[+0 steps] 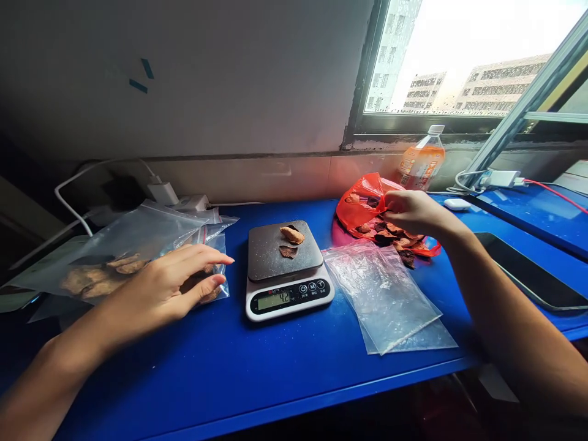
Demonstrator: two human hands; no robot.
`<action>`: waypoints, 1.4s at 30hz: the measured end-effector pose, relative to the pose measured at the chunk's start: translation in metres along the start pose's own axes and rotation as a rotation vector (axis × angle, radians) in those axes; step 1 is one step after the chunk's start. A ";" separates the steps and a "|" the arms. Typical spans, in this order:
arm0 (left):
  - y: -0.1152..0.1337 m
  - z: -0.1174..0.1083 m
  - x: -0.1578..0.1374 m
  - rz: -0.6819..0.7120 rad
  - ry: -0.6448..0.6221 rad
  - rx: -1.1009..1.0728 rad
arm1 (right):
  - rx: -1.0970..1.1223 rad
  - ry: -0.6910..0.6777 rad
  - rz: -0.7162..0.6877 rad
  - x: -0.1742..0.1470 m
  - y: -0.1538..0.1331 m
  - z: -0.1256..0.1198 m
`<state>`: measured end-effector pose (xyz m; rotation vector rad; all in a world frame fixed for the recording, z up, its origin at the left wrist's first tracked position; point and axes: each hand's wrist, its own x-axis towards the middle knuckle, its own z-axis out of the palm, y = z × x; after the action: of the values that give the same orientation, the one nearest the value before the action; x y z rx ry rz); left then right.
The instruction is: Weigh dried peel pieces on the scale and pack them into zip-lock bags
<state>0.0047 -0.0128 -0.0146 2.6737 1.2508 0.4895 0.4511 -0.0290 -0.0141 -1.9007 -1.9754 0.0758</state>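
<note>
My left hand (177, 285) is held over clear zip bags (151, 229) at the left, fingers stretched out and thumb apart, with nothing in it. The bags contain brown dried pieces (98, 278). To its right is a digital kitchen scale (290, 304), with a tan piece (293, 234) and a thin dark piece (288, 251) on its plate. My right hand (411, 211) has its curled fingers closed at the edge of an opened red plastic bag (356, 214). Dark brown dried pieces (395, 233) fill that bag; its far fingertips are partly hidden.
Flat clear zip bags (390, 300) lie right of the scale on the blue table (220, 380). A drink bottle (422, 159) stands behind the red bag. At the right are a phone (533, 269), a white case (457, 204) and a charger (503, 178). Another charger (163, 193) is back left.
</note>
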 end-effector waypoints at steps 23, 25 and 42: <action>0.055 0.020 0.102 0.279 -0.266 0.002 | -0.020 0.007 -0.090 0.005 -0.010 0.018; 0.053 0.014 0.090 0.243 -0.145 -0.046 | -0.026 0.009 -0.083 0.005 -0.011 0.018; 0.000 0.002 0.025 -0.071 0.442 -0.096 | -0.027 -0.032 -0.145 0.007 0.001 0.025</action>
<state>0.0203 0.0062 -0.0105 2.5103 1.3748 1.1452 0.4443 -0.0166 -0.0354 -1.7764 -2.1387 0.0396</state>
